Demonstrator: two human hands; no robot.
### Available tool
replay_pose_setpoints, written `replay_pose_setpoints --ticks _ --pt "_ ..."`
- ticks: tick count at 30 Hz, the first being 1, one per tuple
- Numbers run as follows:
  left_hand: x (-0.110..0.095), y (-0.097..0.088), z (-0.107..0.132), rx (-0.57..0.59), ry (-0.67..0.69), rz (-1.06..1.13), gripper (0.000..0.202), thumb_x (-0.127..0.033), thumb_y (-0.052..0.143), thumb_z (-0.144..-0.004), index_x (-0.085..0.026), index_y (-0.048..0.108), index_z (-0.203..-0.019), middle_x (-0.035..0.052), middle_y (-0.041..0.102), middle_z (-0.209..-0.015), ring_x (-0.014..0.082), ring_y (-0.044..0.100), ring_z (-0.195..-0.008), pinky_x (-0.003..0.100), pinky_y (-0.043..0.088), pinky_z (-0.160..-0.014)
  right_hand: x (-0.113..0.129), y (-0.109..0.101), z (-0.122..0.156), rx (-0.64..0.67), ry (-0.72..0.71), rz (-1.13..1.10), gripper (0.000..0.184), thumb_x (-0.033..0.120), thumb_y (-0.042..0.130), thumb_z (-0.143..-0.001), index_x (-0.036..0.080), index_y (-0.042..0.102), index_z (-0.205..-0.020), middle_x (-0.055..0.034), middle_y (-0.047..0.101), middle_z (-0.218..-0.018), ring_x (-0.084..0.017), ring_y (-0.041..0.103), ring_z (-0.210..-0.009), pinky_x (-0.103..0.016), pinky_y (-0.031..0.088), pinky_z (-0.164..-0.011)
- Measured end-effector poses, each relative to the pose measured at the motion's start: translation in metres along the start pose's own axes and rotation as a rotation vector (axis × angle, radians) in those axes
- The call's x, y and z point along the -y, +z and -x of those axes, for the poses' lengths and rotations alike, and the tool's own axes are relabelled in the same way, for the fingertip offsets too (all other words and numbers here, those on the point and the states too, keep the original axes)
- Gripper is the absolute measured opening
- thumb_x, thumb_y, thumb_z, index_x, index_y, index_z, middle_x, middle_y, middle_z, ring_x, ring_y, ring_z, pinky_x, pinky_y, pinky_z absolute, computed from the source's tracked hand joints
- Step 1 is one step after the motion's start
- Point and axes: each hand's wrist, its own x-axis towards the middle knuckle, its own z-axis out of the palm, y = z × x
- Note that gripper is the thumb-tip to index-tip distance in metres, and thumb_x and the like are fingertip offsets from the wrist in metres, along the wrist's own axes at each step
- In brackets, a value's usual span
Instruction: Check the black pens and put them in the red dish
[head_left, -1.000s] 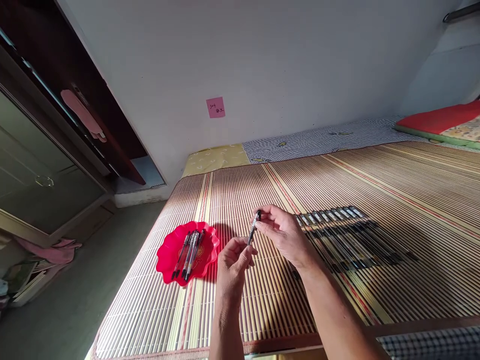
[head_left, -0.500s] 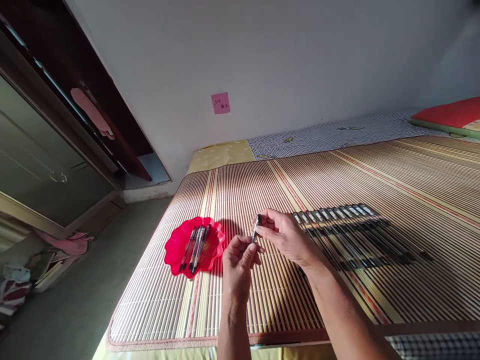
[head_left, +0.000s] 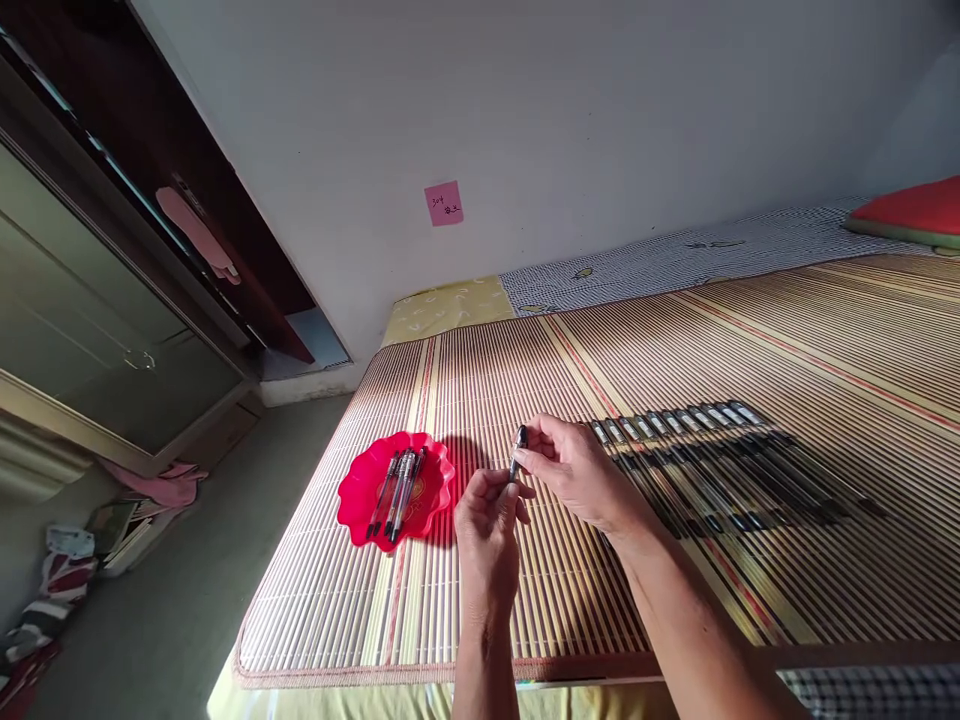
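Note:
Between my two hands is a black pen point(head_left: 521, 438), held upright above the mat. My left hand point(head_left: 489, 520) is closed, pinching its lower part. My right hand point(head_left: 566, 465) is closed on the upper part, near the dark end. The fingers hide much of the pen's length. Left of my hands lies a red scalloped plate point(head_left: 356, 502) with several pens point(head_left: 401, 490) in it. To the right, partly behind my right arm, clear caps or barrels with white labels point(head_left: 675, 424) form a neat row, with dark slim pen parts point(head_left: 735, 485) lined up below.
A striped bamboo mat point(head_left: 337, 600) covers the bed. Behind it is a white wall with a pink note point(head_left: 444, 203). A red cushion point(head_left: 915, 208) lies far right. The floor point(head_left: 232, 540), a glass-panelled door point(head_left: 90, 330) and piled clothes point(head_left: 67, 570) are at left.
The view has shifted slightly, so the plate and my hands appear a little further right. Both hands keep their hold on the pen; its dark end shows slightly more.

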Motion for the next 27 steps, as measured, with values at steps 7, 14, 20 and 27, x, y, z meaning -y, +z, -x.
replay_pose_setpoints --ticks 7,14,20,27 --pt "-0.011 0.010 0.008 -0.061 0.101 -0.186 0.006 -0.024 0.065 -0.090 -0.018 0.065 -0.090 0.0020 0.073 -0.078 0.0107 0.055 -0.061 0.023 0.046 -0.060 0.005 0.000 0.001 -0.009 0.018 -0.088 0.014 0.031 0.066 -0.085 0.021 0.058 -0.082 -0.0002 0.061 -0.077 -0.016 0.059 -0.073 -0.031 0.051 -0.069" --pt "-0.024 0.014 0.011 -0.030 0.034 -0.120 0.010 -0.027 0.068 -0.085 -0.018 0.063 -0.086 0.0027 0.074 -0.075 0.0098 0.053 -0.057 0.022 0.045 -0.056 0.008 -0.005 0.002 0.037 0.014 -0.142 0.016 0.034 0.067 -0.086 0.020 0.060 -0.085 -0.0002 0.061 -0.080 -0.016 0.059 -0.074 -0.031 0.051 -0.071" --pt "-0.025 0.006 0.005 0.027 -0.088 -0.064 0.024 -0.031 0.077 -0.079 -0.017 0.060 -0.088 0.0053 0.076 -0.075 0.0091 0.057 -0.054 0.021 0.046 -0.055 0.000 -0.008 0.001 0.061 0.029 -0.154 0.017 0.035 0.069 -0.086 0.020 0.061 -0.085 -0.0005 0.062 -0.082 -0.016 0.059 -0.076 -0.032 0.051 -0.074" --pt "-0.025 0.001 0.001 0.178 -0.133 -0.123 0.021 -0.035 0.070 -0.084 -0.018 0.058 -0.086 0.0061 0.077 -0.074 0.0092 0.057 -0.049 0.020 0.039 -0.049 -0.002 -0.006 0.001 0.067 0.109 -0.135 0.032 0.053 0.067 -0.092 0.021 0.069 -0.093 -0.0061 0.073 -0.093 -0.019 0.066 -0.084 -0.034 0.053 -0.077"
